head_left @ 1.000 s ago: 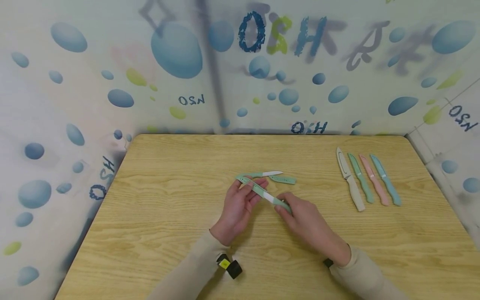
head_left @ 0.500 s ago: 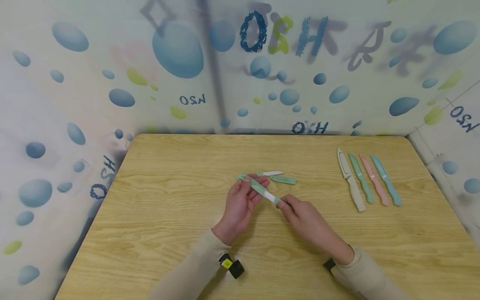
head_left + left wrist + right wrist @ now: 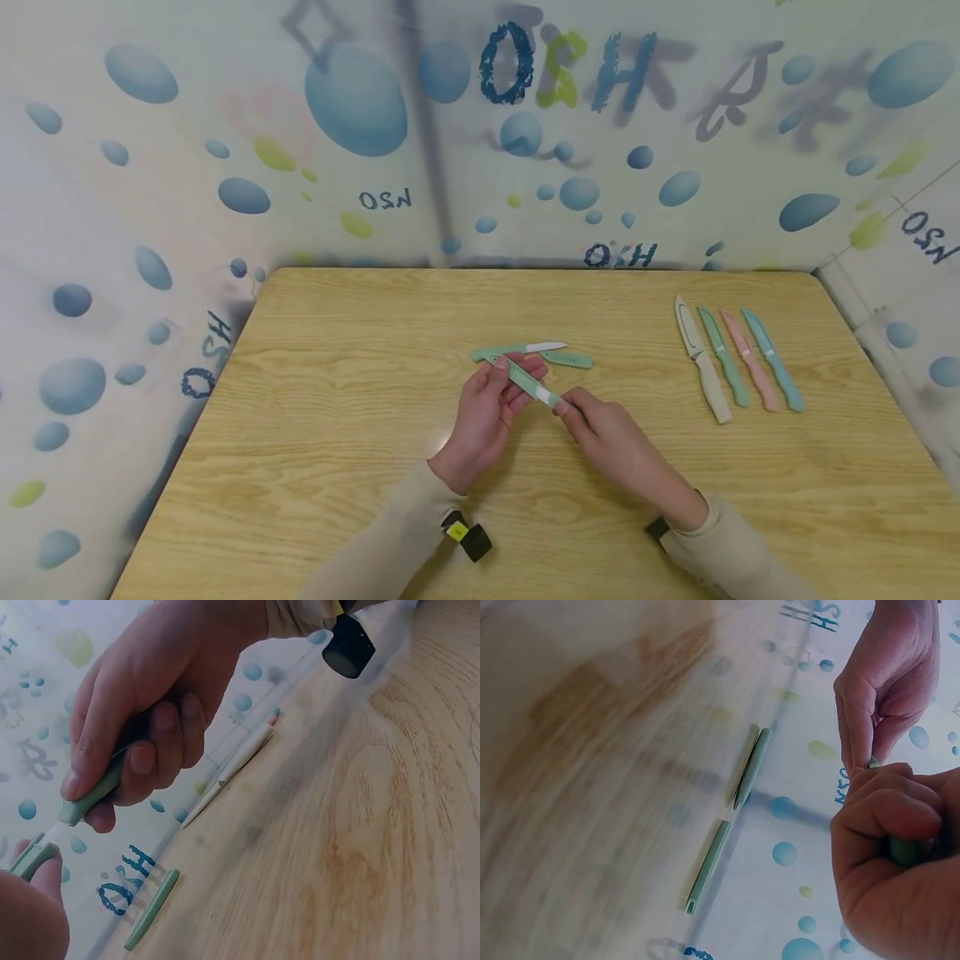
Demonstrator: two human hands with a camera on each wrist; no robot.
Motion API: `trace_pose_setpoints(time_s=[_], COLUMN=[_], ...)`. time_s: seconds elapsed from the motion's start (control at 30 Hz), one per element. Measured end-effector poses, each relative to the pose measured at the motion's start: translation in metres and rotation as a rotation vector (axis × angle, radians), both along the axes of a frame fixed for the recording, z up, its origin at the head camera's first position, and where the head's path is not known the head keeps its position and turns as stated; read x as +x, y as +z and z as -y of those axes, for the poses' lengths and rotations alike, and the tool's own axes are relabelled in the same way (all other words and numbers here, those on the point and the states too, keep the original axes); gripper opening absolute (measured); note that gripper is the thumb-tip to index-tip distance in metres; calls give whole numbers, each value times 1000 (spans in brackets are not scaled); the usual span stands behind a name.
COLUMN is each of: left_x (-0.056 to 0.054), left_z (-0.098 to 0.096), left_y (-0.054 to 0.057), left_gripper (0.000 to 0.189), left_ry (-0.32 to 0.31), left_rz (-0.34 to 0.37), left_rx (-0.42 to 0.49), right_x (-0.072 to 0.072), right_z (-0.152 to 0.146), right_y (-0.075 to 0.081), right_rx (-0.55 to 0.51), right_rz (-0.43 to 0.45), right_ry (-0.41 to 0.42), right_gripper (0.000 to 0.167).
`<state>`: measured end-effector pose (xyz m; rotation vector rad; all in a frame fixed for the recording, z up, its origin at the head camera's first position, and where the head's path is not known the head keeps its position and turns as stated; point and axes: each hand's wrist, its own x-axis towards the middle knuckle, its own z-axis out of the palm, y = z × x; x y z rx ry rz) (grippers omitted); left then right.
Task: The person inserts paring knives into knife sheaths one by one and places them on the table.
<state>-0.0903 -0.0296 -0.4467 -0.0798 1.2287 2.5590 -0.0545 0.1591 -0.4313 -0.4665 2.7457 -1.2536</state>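
My left hand [image 3: 480, 421] pinches a green knife sheath [image 3: 527, 382] between thumb and fingers. The knife's green handle [image 3: 101, 793] is in my right hand [image 3: 615, 442], fingers curled round it. A short white stretch of blade [image 3: 543, 396] shows between sheath and handle, the rest being inside the sheath. Both parts are held above the table, slanting down to the right. Just beyond my left fingers lies another green knife [image 3: 501, 352] with its white blade bare. A loose green sheath [image 3: 567, 360] lies beside that blade's tip; the right wrist view also shows both.
At the right of the wooden table [image 3: 337, 433] several knives lie side by side: cream [image 3: 708, 379], green [image 3: 724, 358], pink [image 3: 750, 362] and blue [image 3: 774, 362]. A patterned wall covering [image 3: 450, 167] stands along the table's back edge.
My left hand has shifted slightly right with the sheath, towards the handle. Less white blade shows between them than before. My right hand has barely moved.
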Motion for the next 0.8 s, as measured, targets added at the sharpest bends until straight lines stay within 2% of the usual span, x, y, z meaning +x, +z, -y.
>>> trace_pose_setpoints(time_s=[0.5,0.8], left_x=[2,4], left_z=[-6,-10], left_y=[-2,-4], left_gripper=[30,30], left_ry=[16,-1], left_rz=[0,1], left_rx=[15,14], right_x=[-1,-2], right_z=[3,4], right_y=[-1,-1], right_rx=[13,32], right_rz=[-22,-33], right_ry=[-16,-19], right_gripper=[17,13])
